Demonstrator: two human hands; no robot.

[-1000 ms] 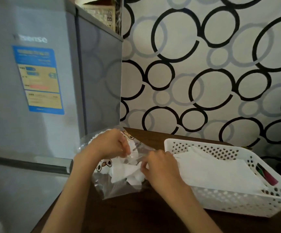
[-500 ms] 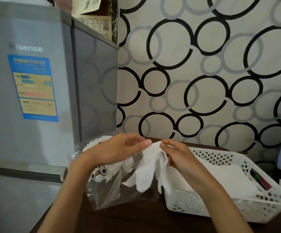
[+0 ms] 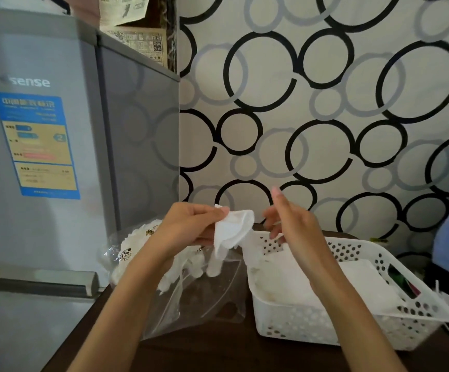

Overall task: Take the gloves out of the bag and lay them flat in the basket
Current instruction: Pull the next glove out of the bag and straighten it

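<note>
Glove point(image 3: 232, 232) is now hanging clear of the bag point(image 3: 191, 299), pinched in your left hand point(image 3: 191, 229); your right hand point(image 3: 290, 224) is releasing, fingers spread, beside the basket point(image 3: 379, 331); flattening remains.

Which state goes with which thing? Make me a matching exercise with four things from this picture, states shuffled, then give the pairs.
Things:
1. left hand
2. right hand
3. white basket
4. clear bag

States:
A. lies on the dark table, beside the basket
B. open, fingers spread, holding nothing
C. pinches a white glove that hangs down
D. holds flat white material

Pairs: 1-C, 2-B, 3-D, 4-A
</note>
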